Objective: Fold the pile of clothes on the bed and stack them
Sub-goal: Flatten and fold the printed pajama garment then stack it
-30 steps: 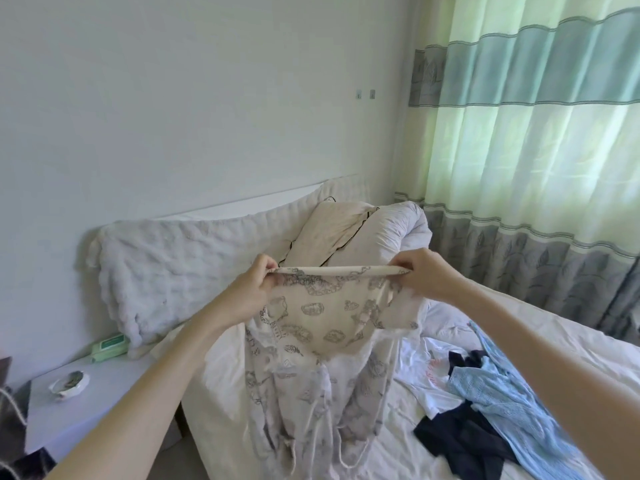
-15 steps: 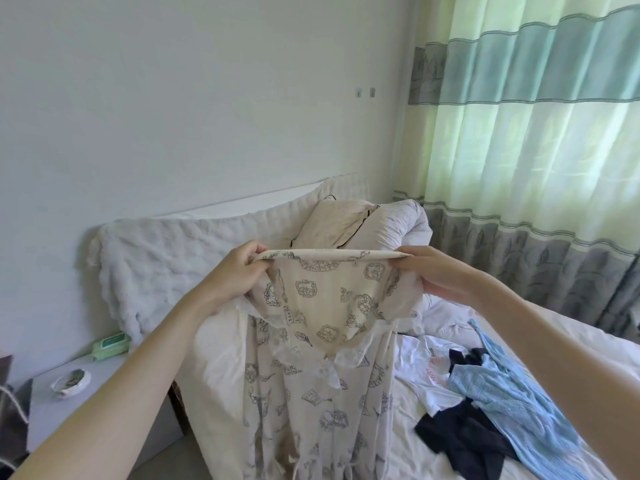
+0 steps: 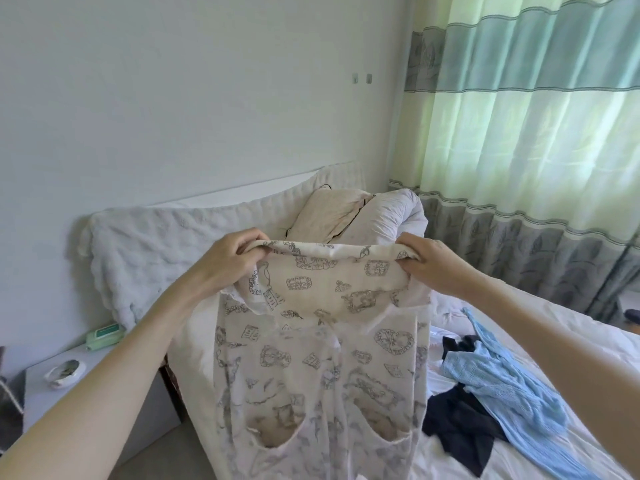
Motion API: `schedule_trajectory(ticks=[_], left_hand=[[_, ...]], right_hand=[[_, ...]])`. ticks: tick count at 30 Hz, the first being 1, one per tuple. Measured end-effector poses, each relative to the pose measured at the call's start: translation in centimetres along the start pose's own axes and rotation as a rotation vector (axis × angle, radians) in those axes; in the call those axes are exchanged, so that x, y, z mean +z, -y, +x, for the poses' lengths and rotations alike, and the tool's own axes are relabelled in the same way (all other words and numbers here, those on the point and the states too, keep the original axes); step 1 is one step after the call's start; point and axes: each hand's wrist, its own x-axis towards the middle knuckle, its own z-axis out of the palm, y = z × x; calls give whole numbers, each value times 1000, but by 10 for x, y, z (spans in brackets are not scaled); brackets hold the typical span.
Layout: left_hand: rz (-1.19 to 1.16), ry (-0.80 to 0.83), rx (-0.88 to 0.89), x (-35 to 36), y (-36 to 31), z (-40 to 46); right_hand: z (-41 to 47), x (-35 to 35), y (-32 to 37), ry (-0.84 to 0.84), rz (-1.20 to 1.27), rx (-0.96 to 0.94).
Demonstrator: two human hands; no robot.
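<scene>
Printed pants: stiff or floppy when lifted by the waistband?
Likely floppy: the printed pants hang limp below the left hand and right hand. Probably light and thin, since the pocket linings show through. With only one grip the waistband would probably sag.

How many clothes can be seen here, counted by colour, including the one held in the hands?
Cream printed: 1, the printed garment held up by the left hand and right hand
Light blue: 1, the blue garment on the bed
Dark navy: 1, the dark garment partly under it
White: 1, the white garment, partly hidden
Total: 4
</scene>
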Motion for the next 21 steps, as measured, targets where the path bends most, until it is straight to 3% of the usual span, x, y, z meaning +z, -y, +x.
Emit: schedule_trajectory(ticks=[6,14,21], left_hand=[[-96,48,-24,0,7,-4],[-97,61,-8,-15,9,-13],[-284,107,-180,1,39,-41]], right_hand=[[-8,0,2,100,359,89],[-15,-5,3,140,320,37],[-47,10,7,92,835,291]])
